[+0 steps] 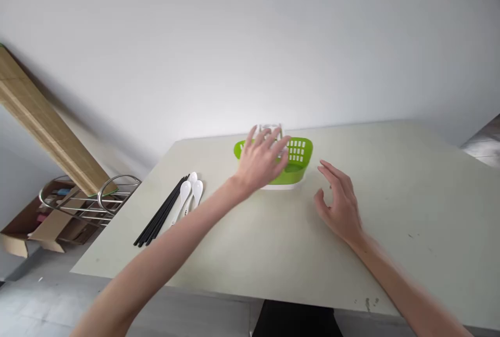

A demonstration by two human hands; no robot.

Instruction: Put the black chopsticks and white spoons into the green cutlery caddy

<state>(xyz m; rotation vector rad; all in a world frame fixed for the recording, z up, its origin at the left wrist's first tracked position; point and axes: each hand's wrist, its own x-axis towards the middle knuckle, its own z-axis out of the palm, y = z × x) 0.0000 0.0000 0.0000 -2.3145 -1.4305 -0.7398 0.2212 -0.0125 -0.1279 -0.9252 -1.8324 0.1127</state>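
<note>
Nearby, chopsticks, spoons; left fingers screening basket

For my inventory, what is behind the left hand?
Behind the left hand: a slotted green basket and a pale object, unidentifiable. The hand covers the basket's middle.

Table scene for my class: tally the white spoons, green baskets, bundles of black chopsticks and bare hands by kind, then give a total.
White spoons: 3
Green basket: 1
Bundle of black chopsticks: 1 (single sticks overlap too closely to count)
Left hand and right hand: 2
Total: 7
</note>
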